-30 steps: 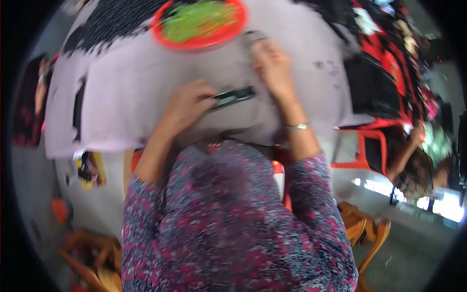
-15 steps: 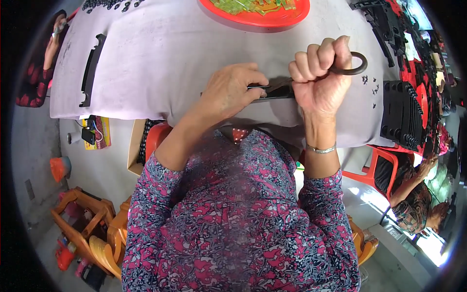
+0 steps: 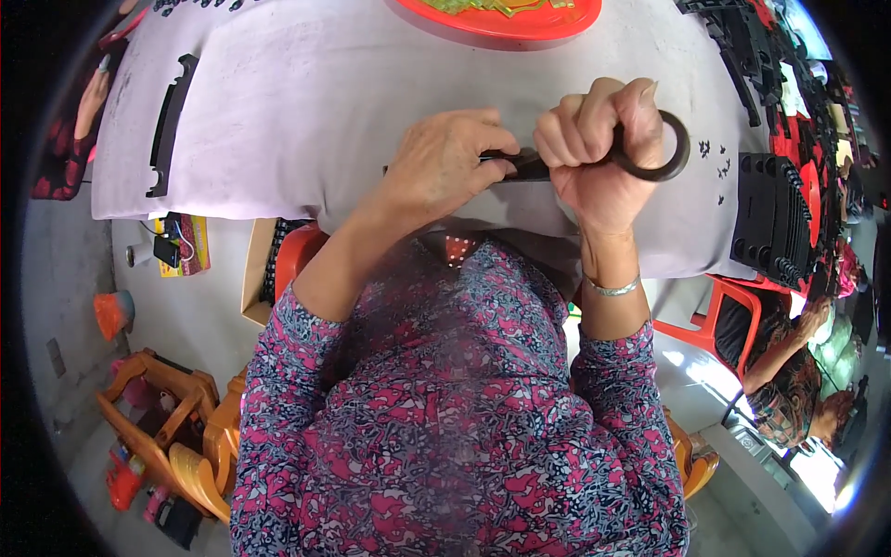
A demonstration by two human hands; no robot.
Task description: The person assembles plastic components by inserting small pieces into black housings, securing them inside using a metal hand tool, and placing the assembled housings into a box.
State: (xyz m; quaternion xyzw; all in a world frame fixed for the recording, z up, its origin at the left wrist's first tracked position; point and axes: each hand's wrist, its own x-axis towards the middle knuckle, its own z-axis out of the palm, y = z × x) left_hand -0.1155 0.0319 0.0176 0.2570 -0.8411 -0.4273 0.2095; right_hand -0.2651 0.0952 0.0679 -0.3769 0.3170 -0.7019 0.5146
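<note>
My right hand (image 3: 603, 153) is closed in a fist around a pair of dark scissors (image 3: 683, 148). One round handle loop sticks out to the right of the fist; the blades are mostly hidden between my hands. My left hand (image 3: 445, 162) pinches a long black plastic strip (image 3: 524, 177) between thumb and fingers, close to the table's near edge. The strip runs beneath the scissors' tip, and most of it is covered by my hands. A similar black notched strip (image 3: 171, 125) lies apart at the left of the table.
A red tray (image 3: 520, 32) with yellow-green pieces is at the far side of the cloth-covered table (image 3: 306, 111). Black parts (image 3: 770, 213) are stacked at the right, beside tiny black bits (image 3: 722, 169). A red stool (image 3: 715, 316) stands right. Other people (image 3: 789, 390) sit at both sides.
My right fist has shifted slightly left and turned, so the scissors' handle loop now hangs lower and shows rounder. My left hand keeps its pinch almost in place.
</note>
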